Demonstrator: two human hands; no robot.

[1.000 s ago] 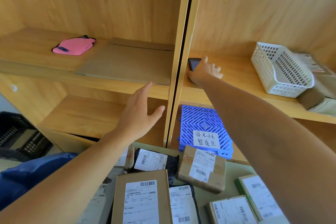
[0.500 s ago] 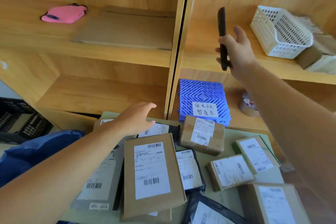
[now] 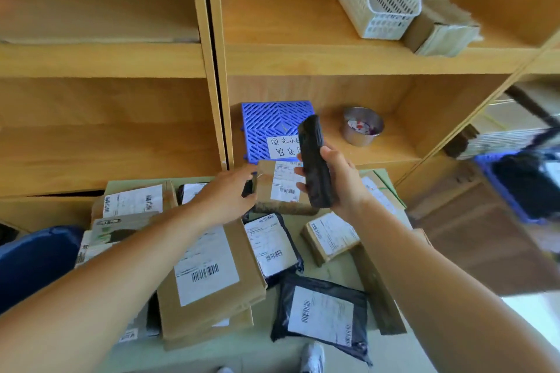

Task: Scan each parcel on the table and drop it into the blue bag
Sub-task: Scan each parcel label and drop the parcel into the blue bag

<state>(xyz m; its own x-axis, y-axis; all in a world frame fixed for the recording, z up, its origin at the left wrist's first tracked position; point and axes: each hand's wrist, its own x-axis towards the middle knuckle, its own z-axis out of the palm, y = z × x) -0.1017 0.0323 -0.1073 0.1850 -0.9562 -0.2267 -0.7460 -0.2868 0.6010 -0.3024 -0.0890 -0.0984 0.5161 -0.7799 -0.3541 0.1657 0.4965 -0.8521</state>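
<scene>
The right hand grips the black scanner above a brown box. The left hand touches the box's edge; whether it grips cannot be told. Many parcels wait on the table by the blue bag.

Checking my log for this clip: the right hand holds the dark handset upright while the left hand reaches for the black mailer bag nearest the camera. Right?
Not quite. The head view shows the left hand at the small brown box at the far edge of the table, not the black mailer bag. The right hand does hold the dark handset upright.
</scene>
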